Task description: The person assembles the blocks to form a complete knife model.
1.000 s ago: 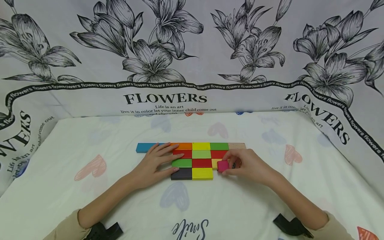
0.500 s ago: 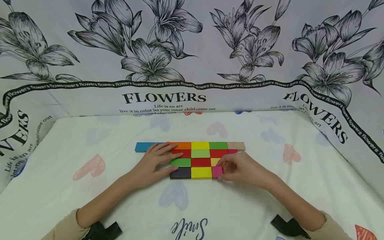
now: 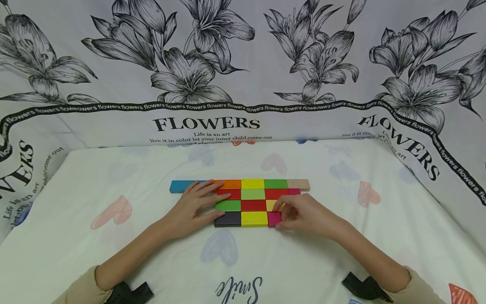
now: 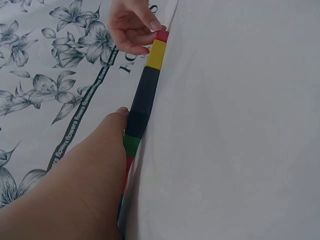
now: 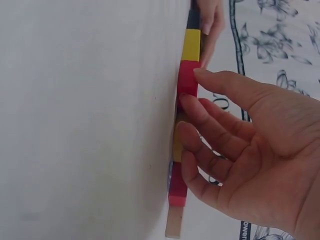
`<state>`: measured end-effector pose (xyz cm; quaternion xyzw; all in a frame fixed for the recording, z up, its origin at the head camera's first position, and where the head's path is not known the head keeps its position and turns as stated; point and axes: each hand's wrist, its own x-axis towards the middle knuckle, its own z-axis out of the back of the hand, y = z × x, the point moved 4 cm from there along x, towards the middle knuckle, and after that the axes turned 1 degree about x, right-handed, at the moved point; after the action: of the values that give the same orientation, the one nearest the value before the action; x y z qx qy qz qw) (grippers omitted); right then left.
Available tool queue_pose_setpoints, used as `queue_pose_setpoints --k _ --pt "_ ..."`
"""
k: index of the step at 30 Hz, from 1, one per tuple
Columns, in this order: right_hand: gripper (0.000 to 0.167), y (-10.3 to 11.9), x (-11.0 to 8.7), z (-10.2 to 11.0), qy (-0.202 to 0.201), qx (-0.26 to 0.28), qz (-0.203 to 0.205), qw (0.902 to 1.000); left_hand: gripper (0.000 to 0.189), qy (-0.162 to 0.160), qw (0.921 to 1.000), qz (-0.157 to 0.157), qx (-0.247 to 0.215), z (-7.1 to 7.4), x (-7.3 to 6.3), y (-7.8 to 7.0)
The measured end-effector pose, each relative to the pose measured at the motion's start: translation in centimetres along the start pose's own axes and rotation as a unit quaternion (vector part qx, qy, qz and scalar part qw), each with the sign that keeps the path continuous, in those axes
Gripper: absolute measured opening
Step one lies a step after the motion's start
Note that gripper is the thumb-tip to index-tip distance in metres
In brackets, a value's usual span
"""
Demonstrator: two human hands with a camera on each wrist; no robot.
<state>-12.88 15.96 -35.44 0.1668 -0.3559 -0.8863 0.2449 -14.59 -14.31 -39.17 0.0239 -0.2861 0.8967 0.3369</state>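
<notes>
Rectangular coloured blocks lie in several rows pressed side by side. My left hand (image 3: 190,209) rests over their left end with its fingers spread, its fingertips on the orange block (image 3: 229,184) and red block (image 3: 232,194), the thumb on the black block (image 3: 228,219). At the right end of the front row, my right hand (image 3: 313,215) pinches a small pink block (image 3: 273,218) between thumb and forefinger. This block sits against the yellow block (image 3: 254,219). In the right wrist view, the thumb and a fingertip touch the pink block (image 5: 187,80), the other fingers being loosely bent.
In the back row, a blue block (image 3: 184,186) sticks out on the left and a plain wooden block (image 3: 299,184) on the right. Another pink block (image 3: 294,191) ends the second row. A white cloth (image 3: 152,261) with printed hearts lies underneath; a flower-printed cloth (image 3: 303,122) stands behind.
My right hand has moved the small pink block left and toward me, from beside the third row to the end of the front row, where it now lies flat. My left hand stays put.
</notes>
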Motion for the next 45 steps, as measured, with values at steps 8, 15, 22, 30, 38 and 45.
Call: queue_pose_setpoints --k 8,15,22,30,38,45 --pt "0.033 -0.1 -0.1 -0.2 -0.002 0.000 -0.001 1.0000 0.054 0.000 1.0000 0.000 -0.002 0.0 -0.1 -0.1" --pt "0.031 0.1 -0.1 -0.2 -0.005 -0.004 -0.004 1.0000 0.054 -0.001 1.0000 0.000 0.001 0.0 -0.1 -0.1" --pt "0.033 0.2 -0.1 -0.3 -0.002 -0.008 -0.012 0.9999 0.054 -0.003 1.0000 0.000 0.002 0.0 -0.3 -0.1" --pt "0.029 0.2 -0.2 0.1 -0.007 -0.019 -0.004 0.9998 0.054 -0.001 1.0000 0.002 0.002 0.1 -0.3 0.0" --pt "0.019 0.3 -0.5 2.2 -0.048 -0.023 0.021 0.9983 0.054 -0.005 0.9997 -0.009 0.021 0.5 -0.4 -0.1" --pt "0.020 -0.2 -1.1 4.4 -0.087 -0.043 0.017 0.9952 0.057 0.003 0.9996 -0.004 0.027 0.7 -0.4 -0.2"
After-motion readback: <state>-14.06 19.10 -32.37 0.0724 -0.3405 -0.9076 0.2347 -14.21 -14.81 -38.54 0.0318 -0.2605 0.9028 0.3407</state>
